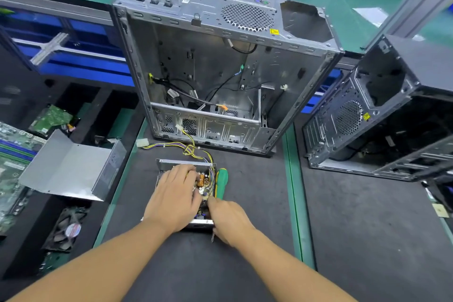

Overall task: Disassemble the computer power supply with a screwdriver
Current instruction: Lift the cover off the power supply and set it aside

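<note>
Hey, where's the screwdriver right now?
In the head view, the screwdriver sits just right of the open power supply, with its green handle sticking out beyond the right hand.

The person shows as two forearms and two hands only. The left forearm (98,260) and right forearm (294,265) are bare along their full visible length. The left hand (175,193) and right hand (229,220) are bare.

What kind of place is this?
Probably a computer teardown or recycling workshop: a gutted case beside a second case, a loose circuit board and fan at left, and an opened power supply.
</note>
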